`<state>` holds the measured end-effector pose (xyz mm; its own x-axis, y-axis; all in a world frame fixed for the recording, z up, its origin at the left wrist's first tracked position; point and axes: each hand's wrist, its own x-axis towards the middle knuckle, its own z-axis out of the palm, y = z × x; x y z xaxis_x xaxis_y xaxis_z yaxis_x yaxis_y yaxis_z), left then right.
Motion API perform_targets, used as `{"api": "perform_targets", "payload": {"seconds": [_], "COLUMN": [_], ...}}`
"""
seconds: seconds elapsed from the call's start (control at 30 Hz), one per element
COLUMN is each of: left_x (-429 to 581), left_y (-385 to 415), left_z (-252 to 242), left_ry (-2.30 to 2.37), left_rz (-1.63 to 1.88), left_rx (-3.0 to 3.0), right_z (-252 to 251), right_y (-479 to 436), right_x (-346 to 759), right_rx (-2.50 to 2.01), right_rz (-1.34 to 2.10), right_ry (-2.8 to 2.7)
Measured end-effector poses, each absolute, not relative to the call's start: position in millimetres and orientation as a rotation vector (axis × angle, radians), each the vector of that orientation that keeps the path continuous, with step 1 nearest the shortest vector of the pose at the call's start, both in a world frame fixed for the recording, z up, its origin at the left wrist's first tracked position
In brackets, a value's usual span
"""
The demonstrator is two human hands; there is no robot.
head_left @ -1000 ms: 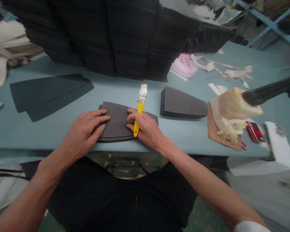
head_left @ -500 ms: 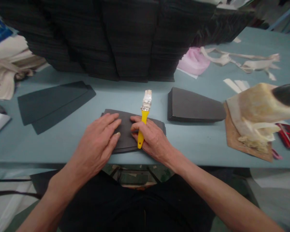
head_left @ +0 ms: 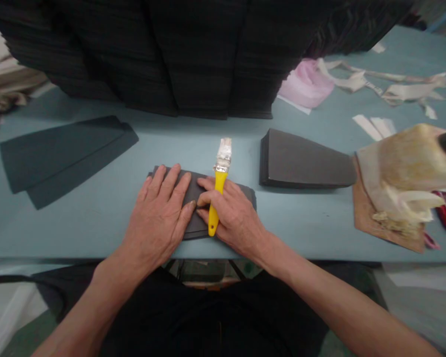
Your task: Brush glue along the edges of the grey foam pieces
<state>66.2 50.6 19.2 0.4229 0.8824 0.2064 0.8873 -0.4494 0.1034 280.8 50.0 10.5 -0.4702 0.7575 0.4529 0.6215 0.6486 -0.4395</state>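
Before me on the table lies a small pile of dark grey tapered sheets [head_left: 195,224], partly covered by both hands. My left hand [head_left: 159,208] rests flat on its left part, fingers stretched out. In my right hand [head_left: 236,210] is a paintbrush [head_left: 219,186] with a yellow handle, bristles pointing away from me and caked with something white. The fingers of that hand also touch the pile. To the right sits a neat stack of the same dark pieces [head_left: 306,161]. Two overlapping dark sheets [head_left: 67,156] lie at the left.
Tall stacks of dark sheets [head_left: 196,59] rise along the back of the blue-green table [head_left: 297,225]. At the right, a glue-stained container [head_left: 405,163] stands on a brown board [head_left: 367,218]. Behind are pink cloth [head_left: 312,82] and pale strips [head_left: 397,94]. Beige cloth [head_left: 11,74] lies far left.
My left hand has spread flatter over the pile and its thumb has come closer to my right hand. The brush remains in my right hand. The view has shifted slightly.
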Motion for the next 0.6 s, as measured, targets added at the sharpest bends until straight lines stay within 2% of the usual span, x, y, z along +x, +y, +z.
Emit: {"api": "perform_targets", "payload": {"seconds": [0.17,0.6], "left_x": [69.4,69.7], "left_y": [50.7,51.0], "left_z": [19.0,19.0], "left_ry": [-1.742,-1.764], "left_rz": [-0.4,-0.502], "left_rx": [-2.649,-2.685], "right_z": [8.9,-0.8], "right_y": [48.3,39.5], "right_x": [282.4,293.5], "right_rx": [-1.192,-1.194], "right_rz": [0.27,0.278], "right_ry": [-2.235,-2.162]}}
